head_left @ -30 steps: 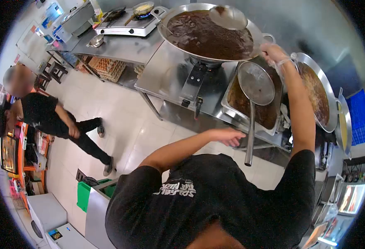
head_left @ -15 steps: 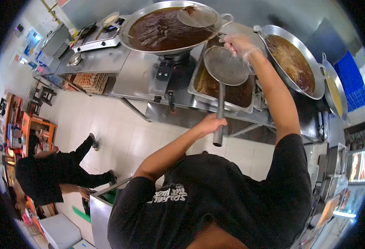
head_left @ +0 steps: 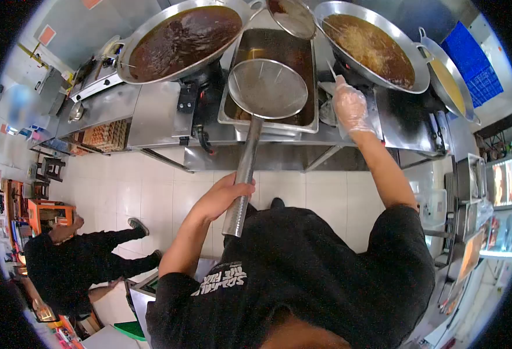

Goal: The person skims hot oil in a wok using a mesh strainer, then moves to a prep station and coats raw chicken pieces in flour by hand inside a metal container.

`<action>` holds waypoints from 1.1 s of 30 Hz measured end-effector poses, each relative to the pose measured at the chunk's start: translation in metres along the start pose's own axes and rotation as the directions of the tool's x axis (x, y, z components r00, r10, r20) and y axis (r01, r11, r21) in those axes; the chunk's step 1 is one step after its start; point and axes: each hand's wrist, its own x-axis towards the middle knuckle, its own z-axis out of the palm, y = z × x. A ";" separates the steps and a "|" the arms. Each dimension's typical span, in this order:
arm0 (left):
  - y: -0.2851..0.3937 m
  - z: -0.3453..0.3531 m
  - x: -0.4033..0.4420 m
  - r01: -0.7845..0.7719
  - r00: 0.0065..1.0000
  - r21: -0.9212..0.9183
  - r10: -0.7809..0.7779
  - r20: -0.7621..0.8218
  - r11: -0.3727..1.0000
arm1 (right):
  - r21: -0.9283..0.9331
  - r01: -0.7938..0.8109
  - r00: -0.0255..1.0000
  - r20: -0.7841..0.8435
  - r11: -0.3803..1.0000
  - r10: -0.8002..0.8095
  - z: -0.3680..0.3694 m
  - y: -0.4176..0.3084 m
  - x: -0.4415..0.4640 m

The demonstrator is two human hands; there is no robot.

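My left hand (head_left: 230,193) is wrapped around the long metal handle of a round fine-mesh strainer (head_left: 267,88). The strainer's mesh hovers above a rectangular metal pan (head_left: 313,123) with dark brown liquid in it. In a clear plastic glove, my right hand (head_left: 350,107) is closed on a thin handle pointing up and left, in line with a second mesh skimmer (head_left: 293,18). That skimmer lies between two large woks at the top edge, partly out of view. Dark oil fills the left wok (head_left: 168,77), while pale foam bubbles in the right wok (head_left: 421,75).
A third pan (head_left: 450,81) with yellowish liquid stands far right, beside a blue crate (head_left: 471,61). Egg trays (head_left: 104,136) sit under the counter at left. Another person in black (head_left: 64,270) is at lower left. A small stove (head_left: 96,84) stands on the left counter.
My right hand has drawn back from the dark-oil wok, and its skimmer now sits between the woks. My left hand has lowered the strainer slightly toward me. The camera view has shifted.
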 end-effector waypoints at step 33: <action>-0.032 -0.030 0.086 -0.104 0.988 0.093 0.092 0.123 0.990 | -0.193 -0.083 0.969 0.212 0.978 0.124 0.067 -0.032 0.028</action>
